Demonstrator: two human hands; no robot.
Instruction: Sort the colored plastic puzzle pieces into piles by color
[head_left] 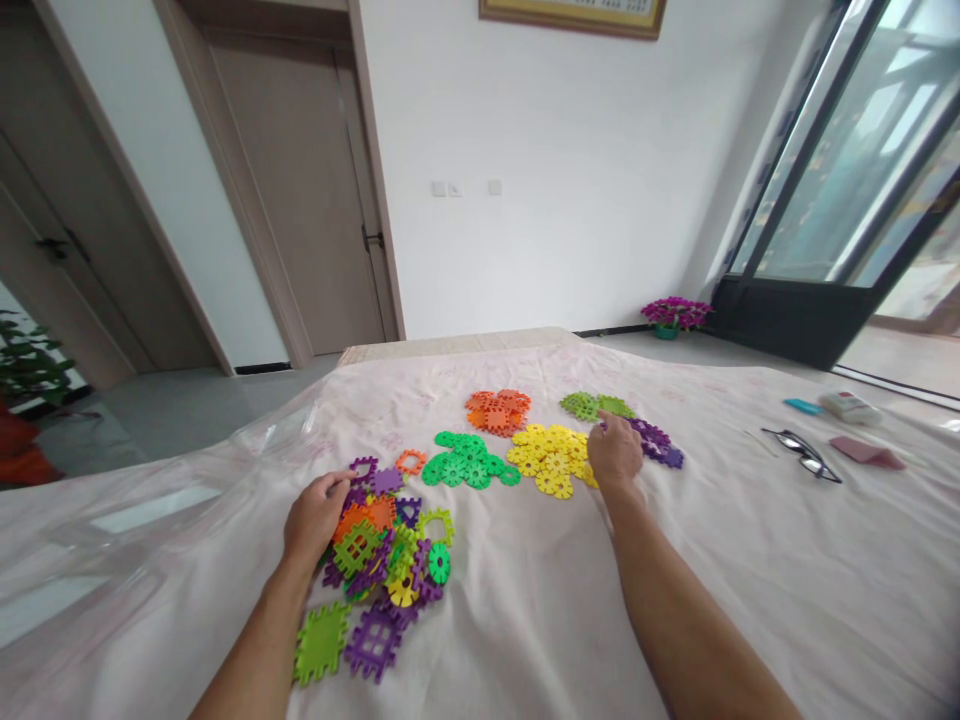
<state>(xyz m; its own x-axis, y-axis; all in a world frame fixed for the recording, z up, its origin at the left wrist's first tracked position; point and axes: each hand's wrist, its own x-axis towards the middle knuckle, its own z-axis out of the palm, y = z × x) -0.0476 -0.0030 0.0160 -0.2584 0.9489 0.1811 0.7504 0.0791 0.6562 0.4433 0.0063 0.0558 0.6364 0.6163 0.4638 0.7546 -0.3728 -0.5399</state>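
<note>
My left hand (316,515) is at the upper left of a mixed heap of plastic building pieces (358,548). Its thumb and fingers close on the edge of a purple square frame piece (364,468). My right hand (616,450) reaches forward with curled fingers, its tips at the light green pieces (581,405); anything inside it is hidden. Beside that hand lie yellow flower-shaped discs (553,455) on the left and purple pieces (656,442) on the right. Green discs (461,462) and orange pieces (497,412) form further piles between my hands.
A pale cloth (510,600) covers the table. Clear plastic packaging (157,510) lies on the left. Eyeglasses (806,455), a pink case (866,452), a tissue pack (849,408) and a blue item (802,406) lie on the right. A single orange frame (411,461) sits near the heap.
</note>
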